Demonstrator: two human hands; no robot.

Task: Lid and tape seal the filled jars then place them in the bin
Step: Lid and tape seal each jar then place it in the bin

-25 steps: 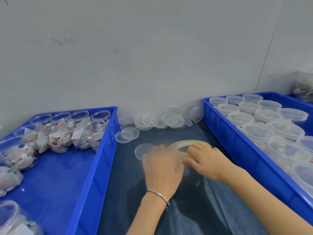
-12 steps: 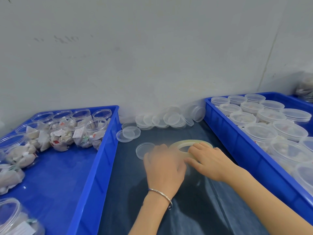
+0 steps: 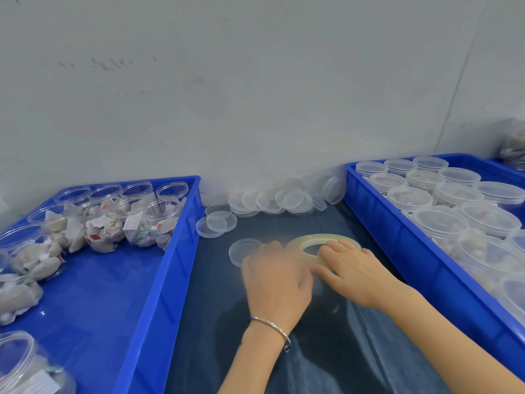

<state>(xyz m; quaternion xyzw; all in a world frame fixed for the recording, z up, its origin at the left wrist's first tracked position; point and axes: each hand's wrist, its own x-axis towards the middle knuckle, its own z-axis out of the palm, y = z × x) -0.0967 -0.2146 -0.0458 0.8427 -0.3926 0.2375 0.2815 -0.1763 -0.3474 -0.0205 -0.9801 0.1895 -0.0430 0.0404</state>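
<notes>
My left hand curls palm down over the top of a clear jar on the dark cloth; the hand hides most of the jar. My right hand pinches a pale yellowish tape roll, fingers on its top ring and thumb under its near edge, right beside my left hand. A loose clear lid lies just left of my left fingers. Filled open jars stand in the left blue bin. Lidded jars fill the right blue bin.
A pile of spare clear lids leans against the grey wall at the back, with two more lids closer in. A tipped jar lies at the near left corner. Dark cloth covers the strip between the bins.
Both hands stay where they were on the jar and the tape roll; only the view has shifted slightly.
</notes>
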